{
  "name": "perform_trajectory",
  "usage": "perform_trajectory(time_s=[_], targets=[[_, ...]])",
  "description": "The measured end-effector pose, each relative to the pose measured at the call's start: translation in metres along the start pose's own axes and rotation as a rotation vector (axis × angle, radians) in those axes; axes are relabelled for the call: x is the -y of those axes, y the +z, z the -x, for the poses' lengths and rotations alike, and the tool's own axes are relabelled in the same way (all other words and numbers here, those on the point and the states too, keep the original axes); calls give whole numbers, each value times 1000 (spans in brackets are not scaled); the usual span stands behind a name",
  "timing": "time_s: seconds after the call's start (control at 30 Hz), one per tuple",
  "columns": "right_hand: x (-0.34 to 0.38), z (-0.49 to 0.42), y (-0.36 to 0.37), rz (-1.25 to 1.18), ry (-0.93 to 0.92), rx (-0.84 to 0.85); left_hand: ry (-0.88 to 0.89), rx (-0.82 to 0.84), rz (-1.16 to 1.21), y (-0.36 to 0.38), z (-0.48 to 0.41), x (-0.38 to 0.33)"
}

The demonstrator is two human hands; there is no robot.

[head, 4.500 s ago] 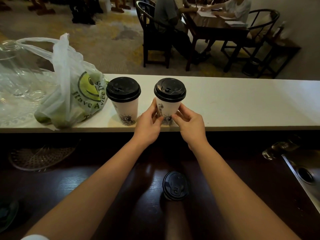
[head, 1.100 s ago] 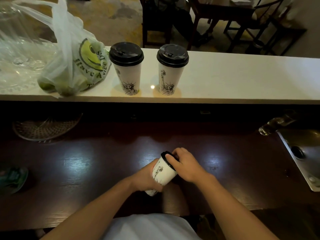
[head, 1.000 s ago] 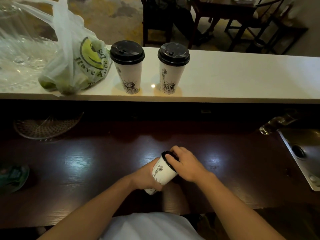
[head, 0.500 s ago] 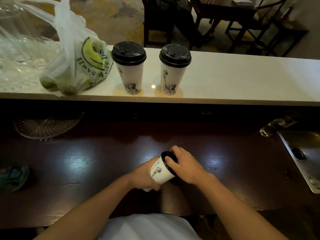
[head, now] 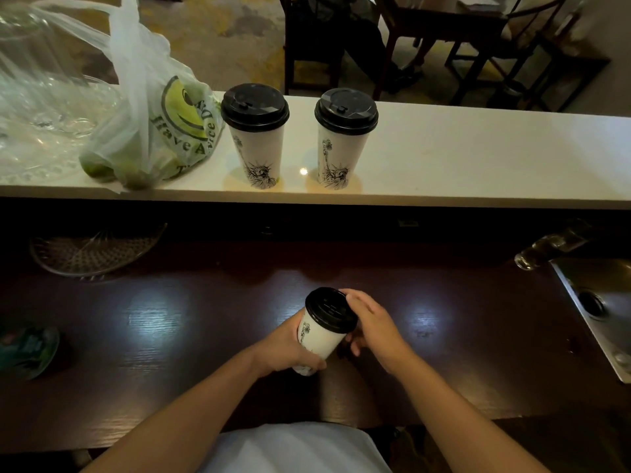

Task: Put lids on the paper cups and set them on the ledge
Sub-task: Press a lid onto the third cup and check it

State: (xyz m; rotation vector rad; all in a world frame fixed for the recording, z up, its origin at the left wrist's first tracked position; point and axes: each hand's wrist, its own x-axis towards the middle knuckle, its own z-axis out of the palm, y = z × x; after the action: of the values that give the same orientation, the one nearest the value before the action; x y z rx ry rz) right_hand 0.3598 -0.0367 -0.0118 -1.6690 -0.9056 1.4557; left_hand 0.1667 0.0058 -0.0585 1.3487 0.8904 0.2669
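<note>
Two white paper cups with black lids stand upright on the white ledge (head: 478, 158), one on the left (head: 256, 145) and one on the right (head: 343, 148). Over the dark wooden counter (head: 164, 322) my left hand (head: 286, 346) grips a third paper cup (head: 319, 336) around its body, tilted a little to the right. A black lid (head: 330, 310) sits on top of it. My right hand (head: 374, 327) rests against the lid's right edge and the cup's side, fingers loosely spread.
A plastic bag with a smiley print (head: 153, 131) holding green fruit lies on the ledge left of the cups, beside clear plastic (head: 44, 107). A glass dish (head: 92, 250) sits under the ledge, a green object (head: 27, 349) at far left, a metal sink (head: 601, 302) at right.
My right hand has slid off the top of the lid to the cup's right side, so the whole lid shows. The cup stands a little more upright in my left hand.
</note>
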Motion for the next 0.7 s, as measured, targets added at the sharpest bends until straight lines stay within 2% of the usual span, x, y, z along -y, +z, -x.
perform_trajectory(time_s=[0.13, 0.23, 0.37, 0.47, 0.7], targets=[[-1, 2, 4, 84, -80, -74, -33, 25, 5, 1, -2, -2], [5, 3, 1, 332, -245, -145, -21, 14, -19, 0, -3, -2], [16, 9, -2, 695, -403, -12, -18, 23, -42, -2, -4, -8], [23, 9, -2, 862, -493, -20, -19, 61, -68, -5, -3, -11], [32, 2, 6, 946, -434, 18, -25, 36, -45, -5, 3, -13]])
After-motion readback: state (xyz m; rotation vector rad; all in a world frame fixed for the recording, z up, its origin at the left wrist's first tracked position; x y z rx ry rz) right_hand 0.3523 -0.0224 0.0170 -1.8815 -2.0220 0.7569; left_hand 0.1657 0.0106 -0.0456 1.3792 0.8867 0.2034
